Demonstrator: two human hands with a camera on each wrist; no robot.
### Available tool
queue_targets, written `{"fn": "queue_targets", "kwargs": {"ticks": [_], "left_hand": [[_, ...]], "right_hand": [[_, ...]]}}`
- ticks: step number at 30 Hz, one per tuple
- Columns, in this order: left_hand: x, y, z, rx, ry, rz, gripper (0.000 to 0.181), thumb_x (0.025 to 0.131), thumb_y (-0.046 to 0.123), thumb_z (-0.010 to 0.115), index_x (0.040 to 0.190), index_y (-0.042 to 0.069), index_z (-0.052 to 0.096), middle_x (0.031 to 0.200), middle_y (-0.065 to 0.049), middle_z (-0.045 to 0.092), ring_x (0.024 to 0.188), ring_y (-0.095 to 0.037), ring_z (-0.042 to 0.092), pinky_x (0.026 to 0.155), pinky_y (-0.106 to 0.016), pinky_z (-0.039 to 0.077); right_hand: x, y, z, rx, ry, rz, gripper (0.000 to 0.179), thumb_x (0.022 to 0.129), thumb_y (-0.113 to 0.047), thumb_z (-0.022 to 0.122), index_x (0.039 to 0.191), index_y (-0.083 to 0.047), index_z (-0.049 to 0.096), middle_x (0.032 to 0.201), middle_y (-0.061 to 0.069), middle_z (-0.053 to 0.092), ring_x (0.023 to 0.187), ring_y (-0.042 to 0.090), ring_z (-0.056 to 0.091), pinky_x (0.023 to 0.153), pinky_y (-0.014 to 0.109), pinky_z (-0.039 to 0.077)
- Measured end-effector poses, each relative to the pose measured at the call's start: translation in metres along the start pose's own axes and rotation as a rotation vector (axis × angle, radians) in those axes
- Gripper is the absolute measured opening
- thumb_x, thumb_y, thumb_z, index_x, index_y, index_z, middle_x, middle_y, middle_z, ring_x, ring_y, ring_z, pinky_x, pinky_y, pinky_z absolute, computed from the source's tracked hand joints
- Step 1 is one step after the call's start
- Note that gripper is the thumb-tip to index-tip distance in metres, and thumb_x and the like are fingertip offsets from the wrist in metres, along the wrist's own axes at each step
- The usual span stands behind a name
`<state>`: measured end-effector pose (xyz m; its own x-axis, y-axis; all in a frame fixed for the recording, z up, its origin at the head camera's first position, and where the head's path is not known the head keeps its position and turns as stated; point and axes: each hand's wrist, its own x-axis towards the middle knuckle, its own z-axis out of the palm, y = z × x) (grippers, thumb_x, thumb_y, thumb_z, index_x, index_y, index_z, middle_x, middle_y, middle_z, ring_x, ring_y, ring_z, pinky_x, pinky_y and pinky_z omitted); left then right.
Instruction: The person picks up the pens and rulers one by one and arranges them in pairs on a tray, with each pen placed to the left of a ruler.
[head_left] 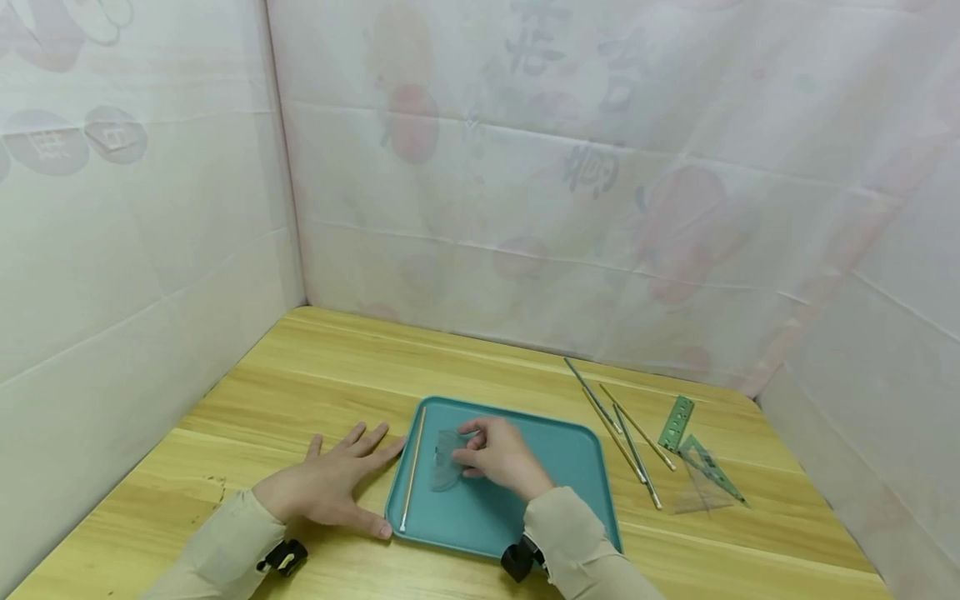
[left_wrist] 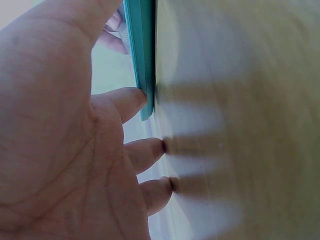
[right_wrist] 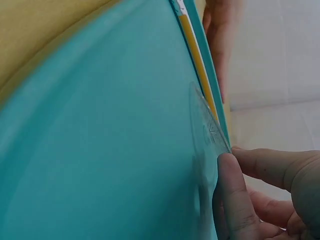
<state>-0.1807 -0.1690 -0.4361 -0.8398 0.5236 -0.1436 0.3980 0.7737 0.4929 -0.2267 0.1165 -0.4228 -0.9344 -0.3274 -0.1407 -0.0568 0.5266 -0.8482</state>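
Observation:
A teal tray (head_left: 540, 467) lies on the wooden table, a yellow pencil (head_left: 413, 467) along its left side. My right hand (head_left: 504, 457) is over the tray and pinches a clear protractor (head_left: 444, 471) between thumb and fingers. In the right wrist view the protractor (right_wrist: 207, 127) is tilted, its lower edge close to the tray floor, beside the pencil (right_wrist: 196, 55). My left hand (head_left: 337, 482) is spread with straight fingers at the tray's left edge. In the left wrist view its fingertips touch the table and one finger meets the tray's side (left_wrist: 142, 60).
Right of the tray lie several pencils (head_left: 630, 437), pointing different ways. Beyond them are a green stencil ruler (head_left: 677, 422), a green set square (head_left: 716, 473) and a clear set square (head_left: 697, 492). White printed cloth walls (head_left: 525, 208) enclose the table's back and sides.

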Motion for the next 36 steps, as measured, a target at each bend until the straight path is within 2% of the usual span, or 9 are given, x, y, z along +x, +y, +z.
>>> {"fn": "queue_targets", "kwargs": {"ticks": [15, 24, 36], "left_hand": [[0.0, 0.001, 0.001, 0.008, 0.001, -0.002, 0.119, 0.08, 0.074, 0.081, 0.173, 0.025, 0.025, 0.18, -0.018, 0.016, 0.164, -0.055, 0.013, 0.107, -0.097, 0.005], [0.0, 0.003, 0.0, 0.006, 0.004, -0.002, 0.119, 0.08, 0.074, 0.082, 0.173, 0.025, 0.026, 0.18, -0.018, 0.017, 0.164, -0.055, 0.013, 0.107, -0.097, 0.006], [0.0, 0.002, 0.0, 0.011, 0.01, 0.005, 0.118, 0.08, 0.074, 0.081, 0.173, 0.024, 0.026, 0.18, -0.019, 0.018, 0.164, -0.056, 0.014, 0.107, -0.098, 0.006]], "right_hand": [[0.002, -0.007, 0.008, -0.099, -0.012, -0.014, 0.041, 0.097, -0.009, 0.08, 0.134, 0.004, 0.068, 0.082, 0.007, 0.062, 0.063, 0.017, 0.069, 0.064, 0.034, 0.063], [0.002, -0.009, 0.01, -0.14, -0.016, -0.024, 0.038, 0.097, -0.011, 0.081, 0.131, 0.002, 0.07, 0.079, 0.005, 0.061, 0.057, 0.016, 0.062, 0.06, 0.034, 0.058], [0.004, -0.01, 0.013, -0.19, -0.022, -0.033, 0.038, 0.097, -0.014, 0.081, 0.131, -0.001, 0.071, 0.076, 0.004, 0.063, 0.053, 0.016, 0.058, 0.062, 0.033, 0.054]]}}
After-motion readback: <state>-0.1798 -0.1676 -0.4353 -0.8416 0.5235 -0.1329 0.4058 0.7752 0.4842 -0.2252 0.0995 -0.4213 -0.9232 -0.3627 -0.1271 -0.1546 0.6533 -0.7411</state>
